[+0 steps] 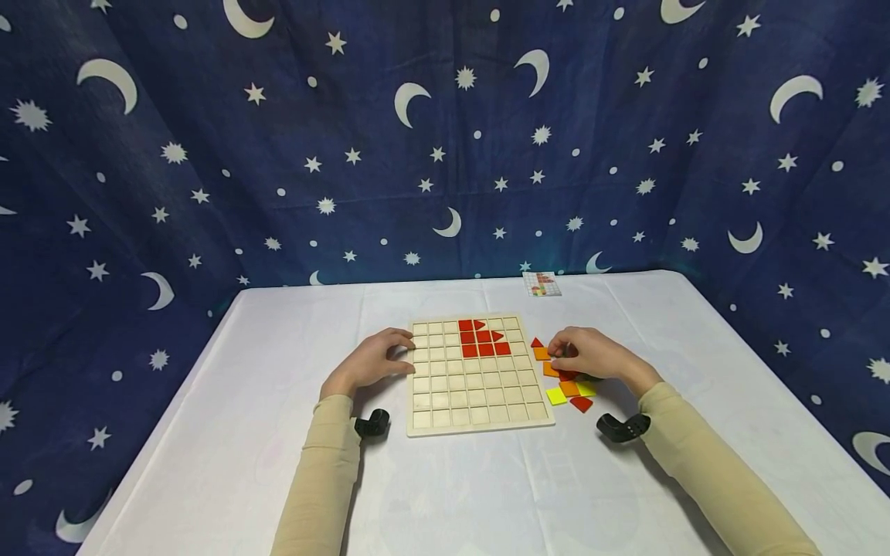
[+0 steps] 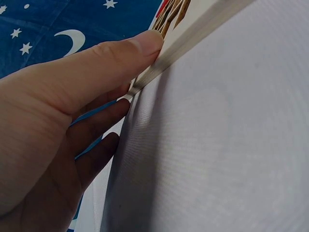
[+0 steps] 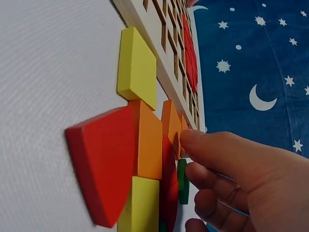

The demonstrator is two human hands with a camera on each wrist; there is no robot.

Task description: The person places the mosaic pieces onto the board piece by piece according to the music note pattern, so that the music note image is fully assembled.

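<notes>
Beige sleeves [image 1: 316, 479], lightly creased, plain; black wrist cameras [image 1: 623, 428], curved

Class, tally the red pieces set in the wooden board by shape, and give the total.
Red squares: 6
Red triangles: 2
Total red pieces in the wooden board: 8

Up high, the head camera peers forward and down across the bench [image 1: 452, 494] to the far curtain [image 1: 378, 185]; down low, the left wrist view hugs the left side of the board [image 1: 480, 398], the right wrist view crowds the loose pieces [image 3: 149, 150], both tilted, both catching board and curtain.
</notes>
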